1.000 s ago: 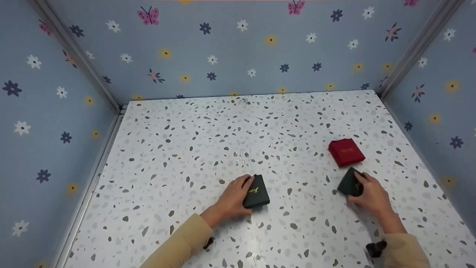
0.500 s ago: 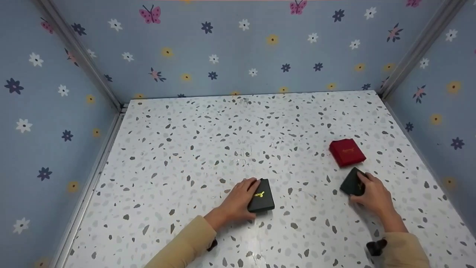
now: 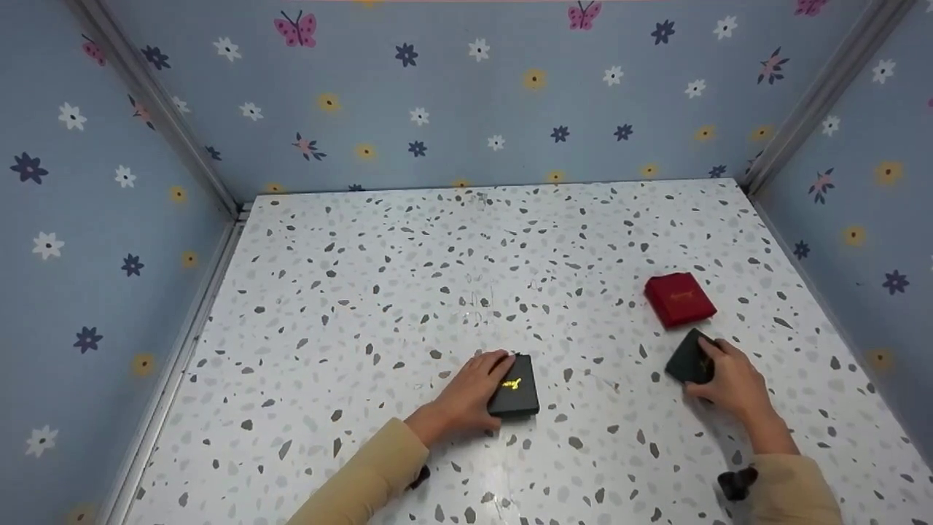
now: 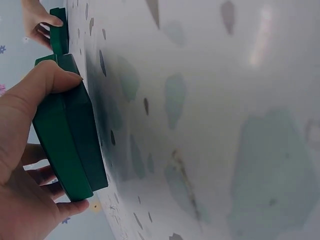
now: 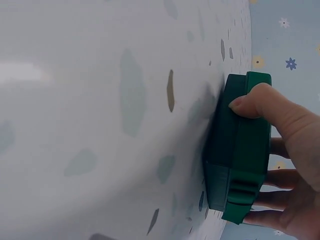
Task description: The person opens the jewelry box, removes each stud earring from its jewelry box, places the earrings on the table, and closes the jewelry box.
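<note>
Two dark green boxes with lids and gold lettering lie on the speckled tabletop. My left hand [image 3: 466,394] grips one green box [image 3: 519,401] near the middle front, thumb on its near side and fingers over the far side. In the left wrist view that box [image 4: 70,135] shows its lid seam, the thumb pressed along one edge. At the right, my right hand [image 3: 732,383] holds the other green box [image 3: 686,359] between thumb and fingers. The right wrist view shows this box [image 5: 237,135] with a tab at one end. Just beyond it sits a red box [image 3: 681,297] with gold lettering.
The white speckled tabletop [image 3: 408,277] is bounded by blue flower-patterned panels at the back [image 3: 452,87], left [image 3: 95,292] and right [image 3: 860,189]. Metal strips run along the corners.
My left hand and its green box have shifted slightly right and nearer to me. The right hand, its green box and the red box have stayed nearly in place.
</note>
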A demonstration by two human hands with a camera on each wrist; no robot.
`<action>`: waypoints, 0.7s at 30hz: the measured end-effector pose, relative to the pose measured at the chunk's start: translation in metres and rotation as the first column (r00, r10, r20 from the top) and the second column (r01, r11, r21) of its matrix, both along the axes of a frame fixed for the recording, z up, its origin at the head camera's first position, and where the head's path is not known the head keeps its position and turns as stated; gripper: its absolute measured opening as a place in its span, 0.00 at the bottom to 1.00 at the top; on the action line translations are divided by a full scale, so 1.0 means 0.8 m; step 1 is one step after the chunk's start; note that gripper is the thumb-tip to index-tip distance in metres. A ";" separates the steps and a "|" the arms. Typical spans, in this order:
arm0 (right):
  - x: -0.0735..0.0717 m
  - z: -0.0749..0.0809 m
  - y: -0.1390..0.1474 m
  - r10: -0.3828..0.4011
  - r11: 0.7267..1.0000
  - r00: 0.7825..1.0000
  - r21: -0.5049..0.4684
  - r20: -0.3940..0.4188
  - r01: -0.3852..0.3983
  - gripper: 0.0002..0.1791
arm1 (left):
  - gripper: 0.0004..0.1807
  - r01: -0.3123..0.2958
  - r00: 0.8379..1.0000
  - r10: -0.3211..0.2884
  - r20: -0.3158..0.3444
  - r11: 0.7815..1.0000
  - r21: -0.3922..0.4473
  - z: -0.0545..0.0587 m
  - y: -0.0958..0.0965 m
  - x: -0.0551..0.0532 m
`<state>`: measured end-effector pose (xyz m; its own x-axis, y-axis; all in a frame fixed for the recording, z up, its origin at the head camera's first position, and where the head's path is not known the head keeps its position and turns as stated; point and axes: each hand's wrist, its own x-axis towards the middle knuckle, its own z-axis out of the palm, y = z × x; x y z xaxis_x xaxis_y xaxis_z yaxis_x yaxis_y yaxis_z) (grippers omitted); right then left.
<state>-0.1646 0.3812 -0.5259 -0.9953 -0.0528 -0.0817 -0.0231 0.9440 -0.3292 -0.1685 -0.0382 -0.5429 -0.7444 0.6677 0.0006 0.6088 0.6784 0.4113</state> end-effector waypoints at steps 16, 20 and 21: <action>0.001 -0.001 0.001 0.016 1.000 1.000 0.012 -0.024 -0.015 0.48 | 0.57 0.072 0.997 -0.072 -0.017 0.997 -0.002 -0.002 -0.002 -0.013; 0.001 0.000 0.001 0.012 1.000 1.000 0.008 -0.003 -0.012 0.48 | 0.57 0.077 0.997 -0.077 -0.014 0.997 0.003 -0.003 -0.003 -0.014; 0.001 0.001 0.001 0.010 1.000 1.000 0.007 0.001 -0.010 0.48 | 0.58 0.078 0.997 -0.077 -0.013 0.997 0.007 -0.003 -0.003 -0.014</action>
<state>-0.1638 0.3818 -0.5253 -0.9946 -0.0619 -0.0834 -0.0319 0.9461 -0.3223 -0.1801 -0.0405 -0.5454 -0.6904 0.7233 0.0149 0.6647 0.6260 0.4078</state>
